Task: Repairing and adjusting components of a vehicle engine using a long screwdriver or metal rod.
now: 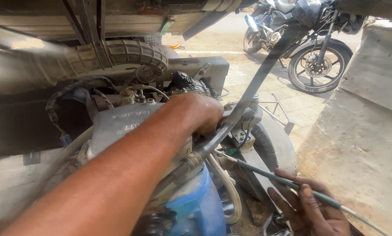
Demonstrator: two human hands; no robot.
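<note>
Under the raised body: engine [130, 126], grey and dusty, fills the middle of the view.
Wall: rough concrete slab [366, 131] at right, well apart from the engine.
Motorbikes: two parked on the paving [266, 83] beyond, the nearer one's front wheel [319, 65] facing the camera.
Hose: ribbed grey duct [130, 54] curves over the engine's top.
Tyre: black wheel [272, 146] just right of the engine.
Blue part: a blue housing [196, 209] low, beneath the engine.
Rod: dark bar [252, 87] slants from upper right down to a fitting by the engine.
Left hand: left hand [198, 112] reaches across the engine top, fingers curled down over its far edge beside the rod; what they grip is hidden.
Right hand: right hand [309, 209] low at right, fingers closed narrow round the cable.
Cable: thin green-grey cable [270, 175] runs from the engine's side through the right hand and off the lower right.
</note>
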